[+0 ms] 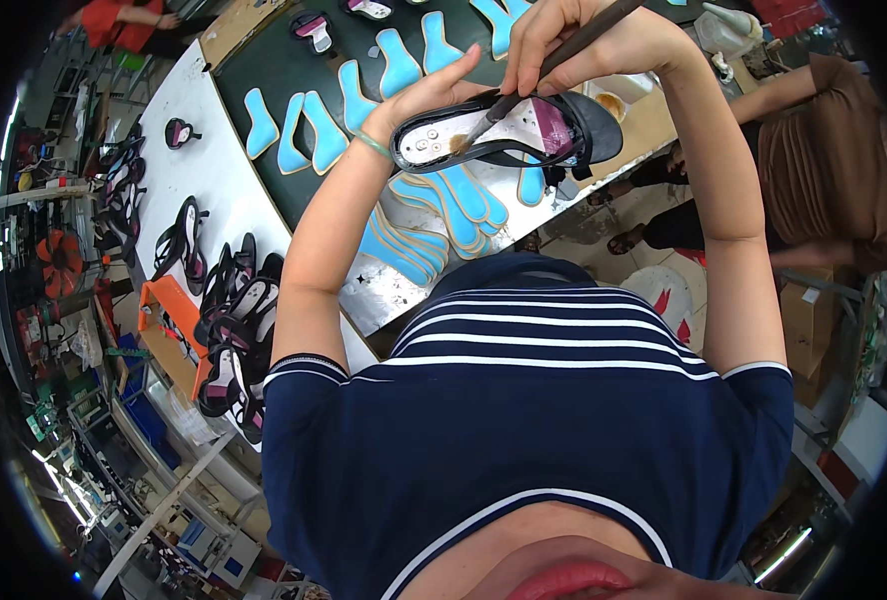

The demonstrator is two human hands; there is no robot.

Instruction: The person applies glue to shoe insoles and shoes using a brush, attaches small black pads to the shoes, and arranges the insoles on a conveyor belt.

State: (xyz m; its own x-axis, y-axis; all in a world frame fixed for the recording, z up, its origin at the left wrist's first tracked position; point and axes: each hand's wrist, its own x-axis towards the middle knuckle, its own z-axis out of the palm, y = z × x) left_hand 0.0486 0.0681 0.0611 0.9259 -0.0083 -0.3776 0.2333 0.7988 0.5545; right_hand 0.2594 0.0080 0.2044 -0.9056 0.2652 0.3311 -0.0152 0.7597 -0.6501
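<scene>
Sandal (509, 135), sole-up above the workbench (264, 60) and gripped underneath by left hand (429, 100), gets glued with brush (554, 60) pinched in right hand (574, 40); best keep strokes thin, inside the pale insole, off the black straps.

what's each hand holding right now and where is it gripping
The left hand cradles a black sandal from beneath its toe end. The right hand pinches a brush by its handle.
</scene>
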